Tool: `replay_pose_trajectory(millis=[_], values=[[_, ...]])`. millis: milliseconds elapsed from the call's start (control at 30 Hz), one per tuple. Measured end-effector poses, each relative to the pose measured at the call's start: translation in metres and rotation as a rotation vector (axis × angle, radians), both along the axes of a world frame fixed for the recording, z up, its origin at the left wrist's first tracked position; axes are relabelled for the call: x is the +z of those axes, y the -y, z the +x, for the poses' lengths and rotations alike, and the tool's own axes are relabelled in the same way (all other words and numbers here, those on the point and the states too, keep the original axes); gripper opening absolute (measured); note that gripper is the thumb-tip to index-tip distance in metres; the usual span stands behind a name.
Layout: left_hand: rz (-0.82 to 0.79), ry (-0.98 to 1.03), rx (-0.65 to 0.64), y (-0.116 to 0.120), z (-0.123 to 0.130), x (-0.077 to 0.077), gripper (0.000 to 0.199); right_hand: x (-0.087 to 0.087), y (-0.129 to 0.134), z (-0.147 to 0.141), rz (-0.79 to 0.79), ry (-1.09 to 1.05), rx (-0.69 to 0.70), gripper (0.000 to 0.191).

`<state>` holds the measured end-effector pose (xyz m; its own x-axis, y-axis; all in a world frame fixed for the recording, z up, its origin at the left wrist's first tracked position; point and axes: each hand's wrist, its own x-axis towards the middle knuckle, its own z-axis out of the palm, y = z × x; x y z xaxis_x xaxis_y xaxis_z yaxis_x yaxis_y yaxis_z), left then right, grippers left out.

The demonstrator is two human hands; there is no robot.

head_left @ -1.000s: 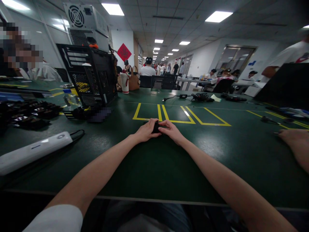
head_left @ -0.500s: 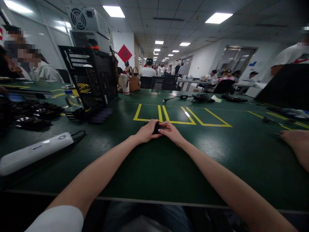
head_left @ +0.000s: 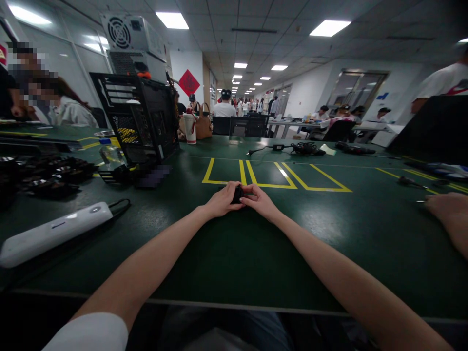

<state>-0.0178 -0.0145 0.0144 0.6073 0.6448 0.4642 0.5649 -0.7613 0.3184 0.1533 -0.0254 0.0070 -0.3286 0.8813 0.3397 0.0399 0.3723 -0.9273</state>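
Note:
A small black part [head_left: 237,194] sits between my two hands, low over the green table [head_left: 234,253]. My left hand [head_left: 224,200] is wrapped round it from the left and covers much of it. From the right, my right hand [head_left: 259,200] pinches its edge with thumb and fingertips. The part is too small and too covered to name its kind. Just beyond my hands are yellow tape outlines [head_left: 270,185] on the tabletop.
A white power bank-like bar [head_left: 58,234] with a black strap lies left. Behind it stand a clear bottle [head_left: 111,155], black parts [head_left: 47,173] and an open computer case [head_left: 142,117]. Coiled cables [head_left: 307,148] lie at the back. Another person's hand [head_left: 448,212] rests at the right.
Both my hands stay in nearly the same place on the black part, which appears slightly turned. The view has shifted very little.

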Motion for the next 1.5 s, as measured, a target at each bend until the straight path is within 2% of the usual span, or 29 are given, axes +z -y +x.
replay_pose_trajectory(millis=[167, 267, 467, 667, 900, 1033, 1200, 1367, 1500], values=[[0.02, -0.01, 0.004, -0.0027, 0.0012, -0.003, 0.057, -0.0022, -0.0027, -0.002, 0.004, -0.012, -0.04, 0.024], [0.029, -0.015, 0.012, -0.0035, 0.002, -0.0042, 0.057, -0.0018, -0.004, -0.0019, 0.017, -0.007, -0.051, 0.027], [0.016, -0.024, 0.013, -0.0021, 0.0013, -0.0026, 0.055, -0.0009, -0.0017, 0.0007, 0.004, -0.01, 0.018, 0.032], [0.014, -0.004, 0.013, -0.0025, 0.0013, -0.0028, 0.057, 0.0005, -0.0015, -0.0017, -0.001, -0.013, -0.031, 0.021], [0.0, -0.005, 0.011, 0.0002, 0.002, 0.0001, 0.055, 0.0008, -0.0014, -0.0007, -0.012, 0.008, -0.016, 0.031], [0.009, -0.008, 0.009, 0.0004, 0.0014, -0.0002, 0.055, -0.0016, -0.0014, 0.0001, -0.005, -0.009, 0.011, 0.031], [0.021, 0.012, 0.004, -0.0012, 0.002, -0.0029, 0.056, -0.0015, -0.0019, -0.0023, 0.0, -0.016, -0.03, 0.024], [0.01, 0.014, 0.018, -0.0023, 0.0028, -0.0037, 0.056, 0.0016, -0.0018, -0.0022, -0.022, -0.001, -0.036, 0.032], [0.004, 0.004, 0.022, -0.0022, 0.0023, -0.0031, 0.056, -0.0009, -0.0027, 0.0009, -0.04, -0.002, 0.011, 0.034]])
